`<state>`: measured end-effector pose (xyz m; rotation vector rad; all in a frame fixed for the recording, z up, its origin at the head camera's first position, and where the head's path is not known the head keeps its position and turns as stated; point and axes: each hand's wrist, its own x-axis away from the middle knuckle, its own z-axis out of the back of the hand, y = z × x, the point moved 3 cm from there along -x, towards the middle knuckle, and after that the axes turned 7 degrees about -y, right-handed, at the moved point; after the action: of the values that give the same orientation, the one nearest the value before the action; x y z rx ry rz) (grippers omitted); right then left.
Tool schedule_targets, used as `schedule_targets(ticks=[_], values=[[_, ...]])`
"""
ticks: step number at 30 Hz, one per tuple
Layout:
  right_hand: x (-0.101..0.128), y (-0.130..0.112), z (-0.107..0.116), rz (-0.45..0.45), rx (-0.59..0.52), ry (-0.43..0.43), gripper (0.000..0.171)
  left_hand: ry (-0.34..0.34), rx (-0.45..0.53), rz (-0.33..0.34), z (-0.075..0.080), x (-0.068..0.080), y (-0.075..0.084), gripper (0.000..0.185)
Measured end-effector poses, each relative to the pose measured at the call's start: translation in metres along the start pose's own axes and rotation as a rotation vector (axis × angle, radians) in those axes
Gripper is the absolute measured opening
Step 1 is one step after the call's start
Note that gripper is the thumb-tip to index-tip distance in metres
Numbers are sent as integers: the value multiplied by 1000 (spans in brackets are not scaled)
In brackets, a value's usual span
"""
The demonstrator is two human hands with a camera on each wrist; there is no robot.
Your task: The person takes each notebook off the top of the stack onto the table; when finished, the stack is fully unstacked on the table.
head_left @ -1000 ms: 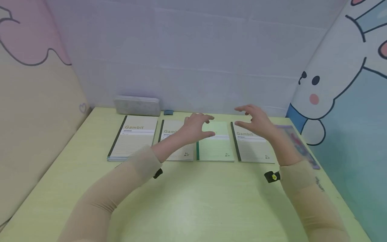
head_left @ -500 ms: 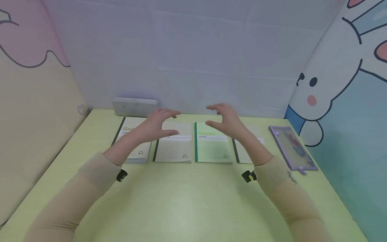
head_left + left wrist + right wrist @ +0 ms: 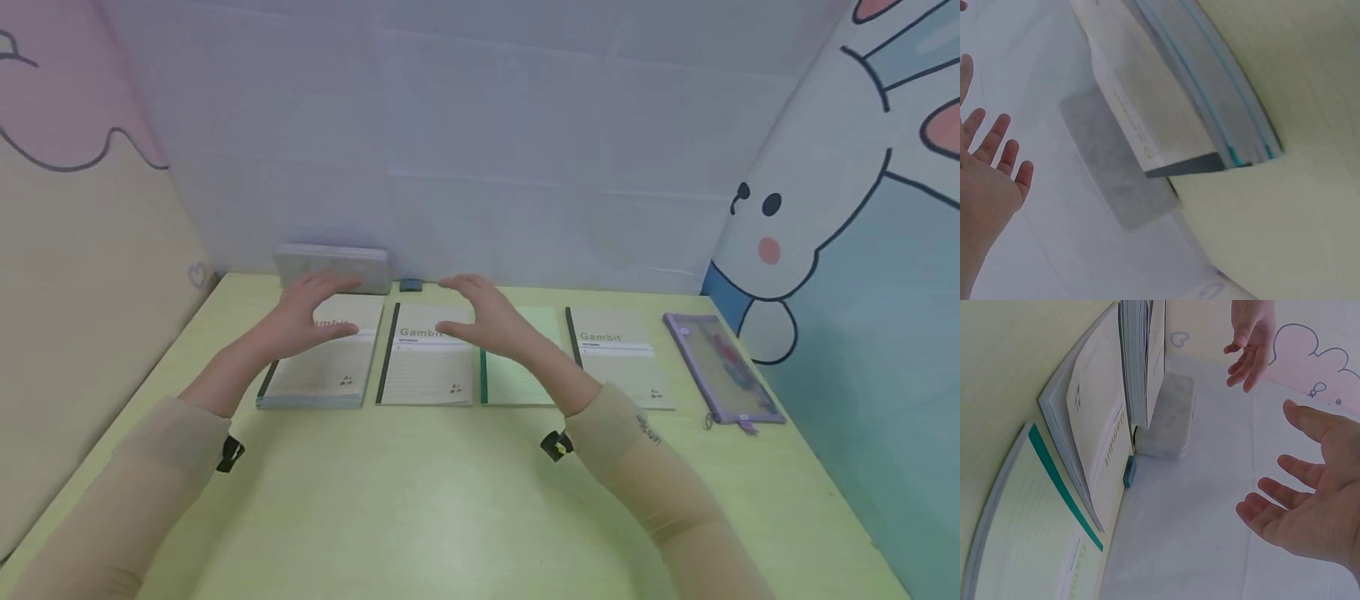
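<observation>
Hovers above the stack of notebooks, near the far-left corner of the surface, with left grip holding nothing, thumb spread well away from fingers. Hovers likewise with right grip, unfilled and spread, reaching in the head view across green notebook to white notebook. Has white notebook lying just right of the stack, then green notebook, then last notebook, all in one row along the far edge. Has pouch, purple-trimmed, lying aslant beside the right edge. Has grey case behind the stack at the far edge, with blue block just right of it, before the wall.
</observation>
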<state>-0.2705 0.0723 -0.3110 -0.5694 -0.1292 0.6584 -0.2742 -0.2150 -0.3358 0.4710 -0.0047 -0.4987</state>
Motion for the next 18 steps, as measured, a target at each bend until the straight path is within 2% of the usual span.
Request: schedule_targets(ticks=[10, 18], values=[[-24, -15, -46, 8, -33, -74, 77, -29, 16, 170, -7, 29, -61, 83], [-47, -7, -80, -47, -66, -117, 80, -77, 21, 277, -13, 43, -89, 95]])
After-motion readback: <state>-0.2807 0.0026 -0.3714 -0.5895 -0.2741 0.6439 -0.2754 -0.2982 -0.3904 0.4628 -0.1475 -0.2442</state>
